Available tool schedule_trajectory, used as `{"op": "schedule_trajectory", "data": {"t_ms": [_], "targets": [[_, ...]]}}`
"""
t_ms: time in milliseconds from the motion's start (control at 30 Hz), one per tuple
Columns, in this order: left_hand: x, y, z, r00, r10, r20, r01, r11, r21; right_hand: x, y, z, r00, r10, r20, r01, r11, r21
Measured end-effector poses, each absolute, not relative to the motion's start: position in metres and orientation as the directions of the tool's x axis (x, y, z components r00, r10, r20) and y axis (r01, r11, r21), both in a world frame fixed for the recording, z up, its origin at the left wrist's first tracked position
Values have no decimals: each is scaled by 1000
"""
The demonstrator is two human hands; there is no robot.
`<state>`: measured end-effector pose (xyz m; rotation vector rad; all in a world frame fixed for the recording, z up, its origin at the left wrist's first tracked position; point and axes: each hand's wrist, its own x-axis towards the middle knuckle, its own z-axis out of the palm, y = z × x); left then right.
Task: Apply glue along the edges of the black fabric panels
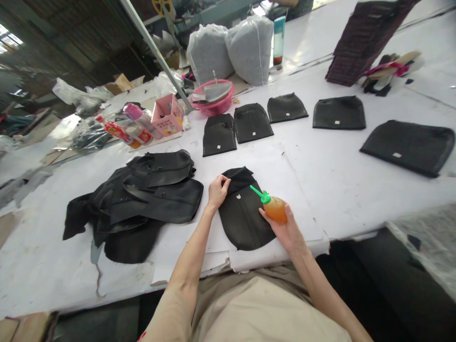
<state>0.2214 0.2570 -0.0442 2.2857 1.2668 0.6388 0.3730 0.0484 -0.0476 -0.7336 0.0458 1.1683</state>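
**Hands at black fabric piece, lower centre of frame**

The contents of the pink basin at upper centre are hard to make out, and the print on the pink box is illegible. The left hand pinches the folded top edge of a matte black, rounded fabric piece lying flat on the white table. The right hand wraps a translucent orange squeeze bottle; its green nozzle points toward the piece's small white label. A heap of similar black pieces lies at centre left.
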Motion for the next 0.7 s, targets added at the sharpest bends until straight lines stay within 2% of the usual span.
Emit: {"op": "schedule_trajectory", "data": {"t_ms": [67, 133, 200, 267, 400, 500, 700], "targets": [[221, 265, -40, 440, 875, 204, 696, -475, 539, 376, 45, -50, 412, 801, -434, -859, 183, -478], [221, 265, -33, 429, 856, 287, 741, -515, 431, 380, 41, -51, 394, 792, -467, -873, 164, -459], [222, 254, -27, 420, 809, 411, 771, -557, 308, 382, 38, -52, 385, 790, -477, -878, 154, -453], [222, 235, -24, 478, 747, 462, 736, -628, 254, 383, 37, -52, 390, 784, -483, -879, 161, -449], [223, 199, -38, 712, 621, 328, 594, -782, 189, 381, 38, -53, 402, 768, -499, -879, 172, -444], [225, 193, -53, 684, 661, 308, 654, -743, 142, 381, 38, -51, 408, 775, -484, -871, 171, -460], [235, 208, -54, 667, 714, 215, 701, -698, 145, 379, 39, -51, 421, 792, -443, -839, 154, -522]]}}
